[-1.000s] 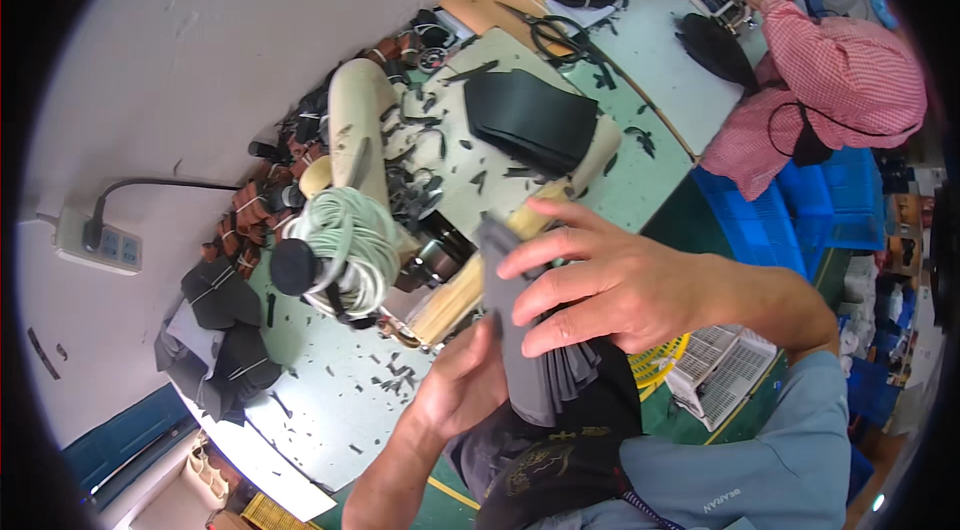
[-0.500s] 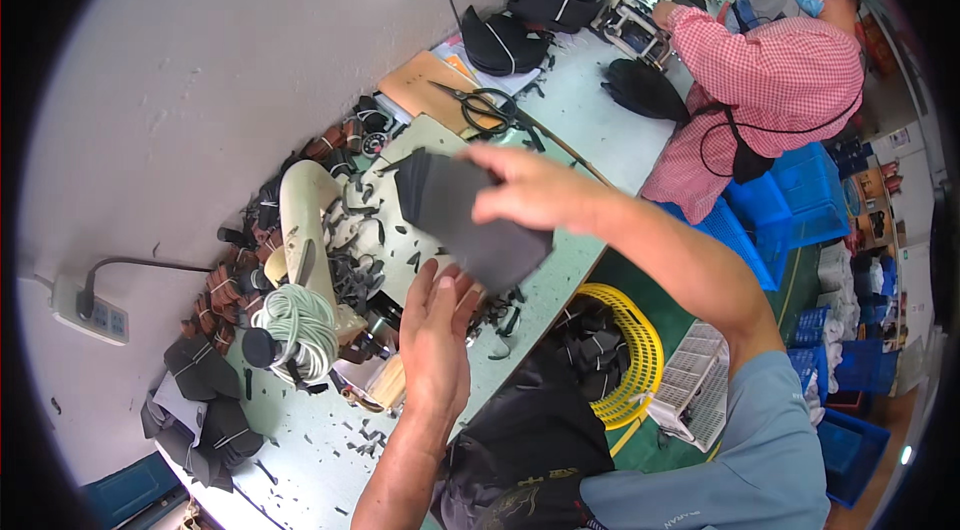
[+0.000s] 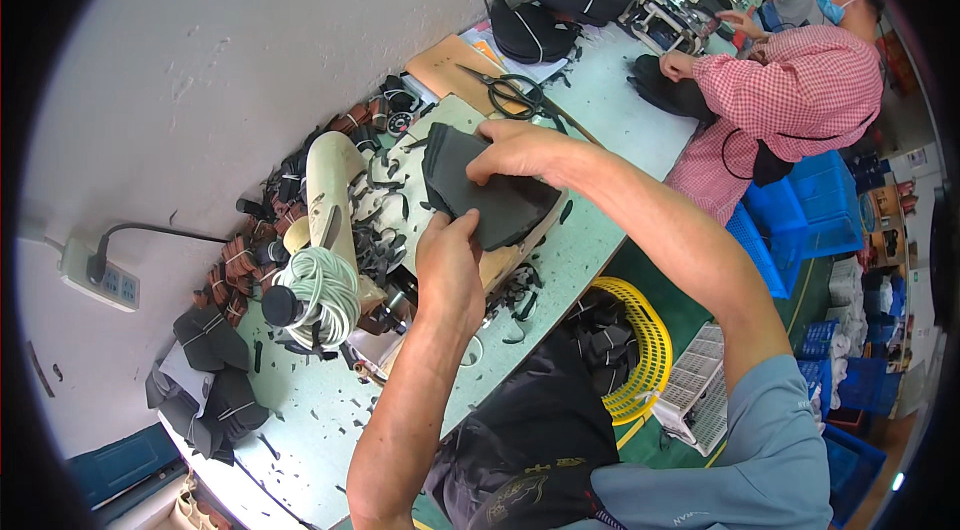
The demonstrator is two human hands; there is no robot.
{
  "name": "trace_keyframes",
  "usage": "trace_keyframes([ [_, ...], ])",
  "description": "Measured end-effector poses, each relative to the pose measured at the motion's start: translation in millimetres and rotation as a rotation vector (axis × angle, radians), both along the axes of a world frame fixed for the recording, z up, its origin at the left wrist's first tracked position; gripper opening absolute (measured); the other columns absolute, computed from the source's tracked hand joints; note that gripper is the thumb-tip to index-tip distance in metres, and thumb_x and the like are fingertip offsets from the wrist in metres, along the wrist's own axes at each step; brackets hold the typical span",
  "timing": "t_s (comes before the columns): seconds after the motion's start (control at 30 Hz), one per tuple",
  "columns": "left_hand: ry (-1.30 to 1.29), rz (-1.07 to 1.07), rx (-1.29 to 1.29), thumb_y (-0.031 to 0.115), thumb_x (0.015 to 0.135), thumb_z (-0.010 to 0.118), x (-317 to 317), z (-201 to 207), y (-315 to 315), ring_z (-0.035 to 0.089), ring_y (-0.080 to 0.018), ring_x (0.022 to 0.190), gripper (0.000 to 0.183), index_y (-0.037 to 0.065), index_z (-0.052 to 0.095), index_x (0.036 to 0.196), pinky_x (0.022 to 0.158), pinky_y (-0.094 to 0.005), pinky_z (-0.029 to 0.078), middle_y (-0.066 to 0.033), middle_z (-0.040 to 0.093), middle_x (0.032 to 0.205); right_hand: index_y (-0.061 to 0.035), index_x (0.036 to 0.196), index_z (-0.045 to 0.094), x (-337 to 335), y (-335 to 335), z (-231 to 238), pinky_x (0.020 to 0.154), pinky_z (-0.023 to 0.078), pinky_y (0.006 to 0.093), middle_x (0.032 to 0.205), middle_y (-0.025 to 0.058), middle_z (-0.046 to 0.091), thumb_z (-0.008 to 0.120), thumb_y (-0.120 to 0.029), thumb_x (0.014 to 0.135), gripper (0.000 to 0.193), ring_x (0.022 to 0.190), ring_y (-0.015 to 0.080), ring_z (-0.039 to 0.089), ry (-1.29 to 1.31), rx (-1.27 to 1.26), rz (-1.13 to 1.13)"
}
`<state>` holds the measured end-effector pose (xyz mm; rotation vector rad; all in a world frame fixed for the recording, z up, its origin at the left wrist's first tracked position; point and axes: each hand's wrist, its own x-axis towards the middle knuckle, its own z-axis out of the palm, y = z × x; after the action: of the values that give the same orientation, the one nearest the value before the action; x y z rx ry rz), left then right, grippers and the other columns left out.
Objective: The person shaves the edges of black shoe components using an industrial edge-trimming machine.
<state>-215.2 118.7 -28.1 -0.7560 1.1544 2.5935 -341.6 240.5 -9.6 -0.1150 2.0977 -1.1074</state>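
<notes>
A stack of thin black flat pieces (image 3: 492, 205) is held between my two hands, above the work table. My right hand (image 3: 515, 152) grips its far right edge, thumb on the top face and fingers closed round the side. At the near left corner my left hand (image 3: 450, 265) pinches the stack with the thumb on the edge; its other fingers are partly hidden. Just left of the stack stands a cream-coloured bench machine (image 3: 335, 180) with black offcuts (image 3: 375, 245) heaped around it. A coil of pale green cord (image 3: 318, 300) hangs at its near end.
Black-handled scissors (image 3: 515, 95) lie on a tan folder (image 3: 440, 70) beyond the stack. Brown and black bundles (image 3: 240, 260) line the wall. Below the table edge, a yellow basket (image 3: 655, 350) holds black pieces. A co-worker in a checked shirt (image 3: 790, 80) sits at the far right.
My left hand has moved up from beside the stack and now takes hold of its near corner. My right hand keeps its grip, and the stack has turned slightly. The view has shifted a little.
</notes>
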Motion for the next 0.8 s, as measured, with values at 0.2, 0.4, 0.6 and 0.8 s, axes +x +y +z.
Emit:
trace_keyframes([
  [0.2, 0.034, -0.052, -0.06, 0.006, 0.096, 0.048, 3, -1, -1, 0.055, -0.0175, 0.108, 0.024, -0.005, 0.05, 0.118, 0.096, -0.0329, 0.044, -0.0115, 0.057, 0.113, 0.004, 0.118, 0.052, 28, -1, 2, 0.072, 0.048, 0.0286, 0.09, 0.0112, 0.061, 0.067, -0.005, 0.067, 0.054, 0.081, 0.0169, 0.059, 0.022, -0.175, -0.256],
  [0.4, 0.235, -0.172, -0.271, 0.013, 0.089, 0.065, 63, 23, -15, 0.051, -0.0212, 0.118, 0.062, -0.006, 0.034, 0.139, 0.103, -0.0329, 0.038, -0.0148, 0.053, 0.128, 0.0034, 0.12, 0.053, 116, 16, 35, 0.073, 0.046, 0.0245, 0.096, 0.0085, 0.059, 0.059, 0.0, 0.067, 0.054, 0.084, 0.0132, 0.057, -0.044, -0.734, -0.403],
  [0.6, -0.064, -0.382, -0.233, 0.007, 0.074, 0.077, 165, 15, -74, 0.055, -0.0232, 0.115, 0.076, -0.005, 0.037, 0.138, 0.102, -0.036, 0.041, -0.0163, 0.055, 0.128, -0.0005, 0.137, 0.043, 236, 1, -12, 0.089, 0.044, 0.0312, 0.112, 0.0076, 0.059, 0.073, -0.016, 0.08, 0.066, 0.101, 0.0193, 0.056, -0.328, -0.814, -0.241],
  [0.8, -0.138, -1.165, -0.575, 0.022, 0.073, 0.082, 271, 28, -122, 0.054, -0.0247, 0.119, 0.094, -0.006, 0.027, 0.145, 0.103, -0.0336, 0.041, -0.0199, 0.055, 0.129, -0.0059, 0.094, 0.064, 258, 17, -129, 0.074, 0.052, 0.0375, 0.107, 0.0077, 0.057, 0.067, -0.009, 0.081, 0.014, 0.092, 0.0299, 0.058, 0.61, -0.146, 0.207],
])
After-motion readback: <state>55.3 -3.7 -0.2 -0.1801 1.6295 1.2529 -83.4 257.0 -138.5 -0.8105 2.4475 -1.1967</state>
